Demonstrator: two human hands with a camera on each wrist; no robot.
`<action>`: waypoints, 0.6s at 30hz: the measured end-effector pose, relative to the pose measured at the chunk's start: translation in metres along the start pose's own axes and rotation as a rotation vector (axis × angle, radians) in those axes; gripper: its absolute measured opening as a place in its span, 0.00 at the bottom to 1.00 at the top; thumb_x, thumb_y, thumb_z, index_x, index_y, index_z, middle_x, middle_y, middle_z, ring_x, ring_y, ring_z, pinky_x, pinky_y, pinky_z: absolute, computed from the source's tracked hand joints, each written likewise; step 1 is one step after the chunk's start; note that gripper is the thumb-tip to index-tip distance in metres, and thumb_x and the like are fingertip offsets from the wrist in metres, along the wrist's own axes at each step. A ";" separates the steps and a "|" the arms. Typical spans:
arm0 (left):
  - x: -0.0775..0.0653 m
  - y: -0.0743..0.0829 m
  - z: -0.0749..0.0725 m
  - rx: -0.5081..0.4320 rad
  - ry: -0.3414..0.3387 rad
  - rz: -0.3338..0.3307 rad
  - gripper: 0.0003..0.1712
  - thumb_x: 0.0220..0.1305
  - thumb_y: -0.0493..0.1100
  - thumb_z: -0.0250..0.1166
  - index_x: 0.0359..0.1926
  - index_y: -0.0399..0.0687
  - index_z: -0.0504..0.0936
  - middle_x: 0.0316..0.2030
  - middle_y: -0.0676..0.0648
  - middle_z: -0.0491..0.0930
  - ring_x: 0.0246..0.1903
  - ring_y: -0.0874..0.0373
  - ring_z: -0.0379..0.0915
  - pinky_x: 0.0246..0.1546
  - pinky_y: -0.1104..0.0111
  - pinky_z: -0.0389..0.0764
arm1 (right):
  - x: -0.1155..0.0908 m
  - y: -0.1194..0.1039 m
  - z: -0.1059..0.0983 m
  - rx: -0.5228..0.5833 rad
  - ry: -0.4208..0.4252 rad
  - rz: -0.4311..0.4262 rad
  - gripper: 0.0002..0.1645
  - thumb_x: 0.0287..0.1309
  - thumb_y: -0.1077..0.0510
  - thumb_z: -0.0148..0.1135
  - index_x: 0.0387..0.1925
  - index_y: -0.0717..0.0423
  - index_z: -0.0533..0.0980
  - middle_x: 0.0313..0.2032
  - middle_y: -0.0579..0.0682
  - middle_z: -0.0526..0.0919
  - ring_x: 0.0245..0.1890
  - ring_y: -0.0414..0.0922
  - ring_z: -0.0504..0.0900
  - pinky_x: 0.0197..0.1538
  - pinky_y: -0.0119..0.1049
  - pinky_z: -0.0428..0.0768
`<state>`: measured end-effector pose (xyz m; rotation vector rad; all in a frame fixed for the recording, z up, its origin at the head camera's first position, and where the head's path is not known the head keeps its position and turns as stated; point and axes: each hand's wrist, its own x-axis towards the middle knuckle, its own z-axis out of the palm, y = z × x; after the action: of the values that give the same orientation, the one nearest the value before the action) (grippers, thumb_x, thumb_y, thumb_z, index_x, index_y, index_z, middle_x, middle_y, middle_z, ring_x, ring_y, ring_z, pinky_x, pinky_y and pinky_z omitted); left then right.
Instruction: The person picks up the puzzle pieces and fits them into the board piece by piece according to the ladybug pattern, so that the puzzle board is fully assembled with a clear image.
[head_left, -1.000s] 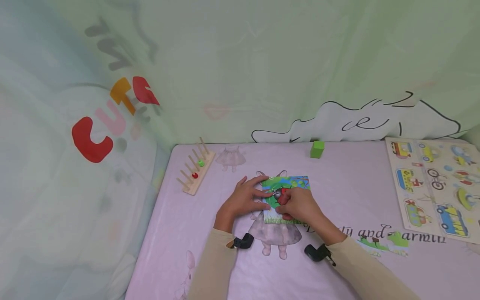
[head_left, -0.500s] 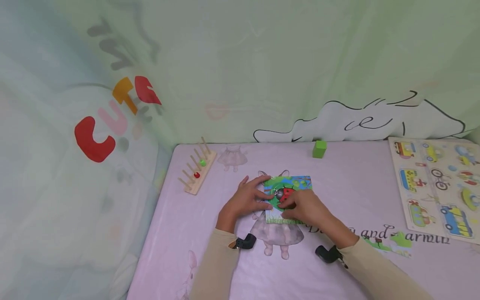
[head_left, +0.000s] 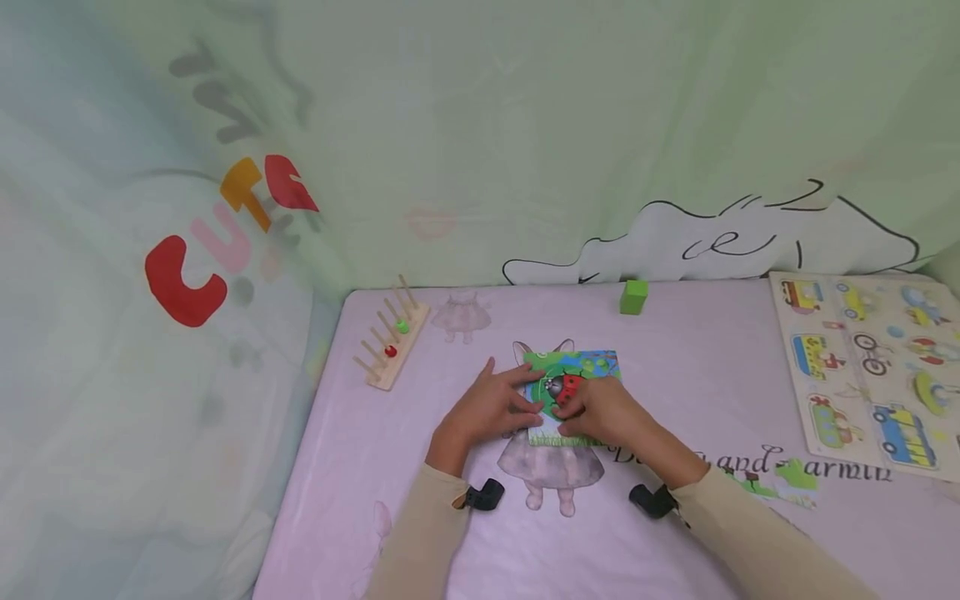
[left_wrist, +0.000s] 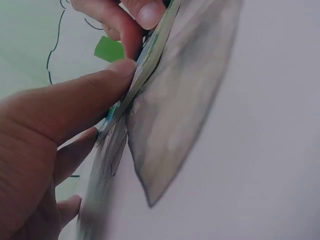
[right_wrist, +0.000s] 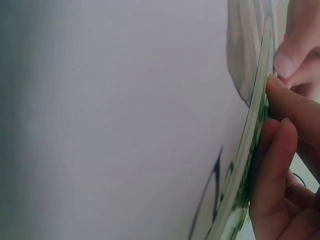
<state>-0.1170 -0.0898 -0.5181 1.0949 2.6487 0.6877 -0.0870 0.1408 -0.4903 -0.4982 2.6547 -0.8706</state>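
One ladybird puzzle; left hand presses flat, right hand pinches its edge. Head view alone shows one green cube.

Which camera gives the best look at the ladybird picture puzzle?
The head view: the flat square ladybird puzzle shows its red bug from above. Both wrist views catch only its thin edge, nearly side-on beside fingers.

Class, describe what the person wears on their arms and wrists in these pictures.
Both arms wear long beige sleeves, the left sleeve and right sleeve reaching the wrists. A small black device sits at each wrist. The hands are bare, with no rings visible.
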 end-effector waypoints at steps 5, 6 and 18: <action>-0.001 0.003 0.000 -0.007 -0.029 0.022 0.17 0.61 0.58 0.72 0.48 0.59 0.91 0.72 0.52 0.70 0.78 0.51 0.55 0.74 0.32 0.42 | 0.001 0.002 -0.001 0.000 -0.006 0.014 0.14 0.47 0.54 0.82 0.37 0.52 0.91 0.36 0.48 0.91 0.42 0.47 0.85 0.40 0.39 0.82; -0.001 0.002 0.001 -0.010 -0.029 0.023 0.17 0.61 0.58 0.72 0.48 0.59 0.91 0.73 0.52 0.70 0.78 0.51 0.55 0.74 0.31 0.42 | 0.001 0.003 -0.001 0.003 -0.007 0.014 0.14 0.47 0.54 0.82 0.37 0.52 0.91 0.36 0.48 0.91 0.41 0.47 0.85 0.40 0.39 0.82; -0.001 -0.002 0.004 -0.085 -0.021 -0.010 0.18 0.58 0.58 0.74 0.46 0.58 0.91 0.73 0.54 0.69 0.79 0.53 0.53 0.76 0.34 0.37 | 0.000 0.008 -0.001 0.012 -0.022 -0.033 0.09 0.50 0.54 0.80 0.34 0.53 0.91 0.33 0.45 0.89 0.37 0.41 0.83 0.38 0.36 0.82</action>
<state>-0.1159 -0.0907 -0.5229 1.0595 2.5803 0.7754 -0.0891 0.1472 -0.4945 -0.5471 2.6269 -0.8842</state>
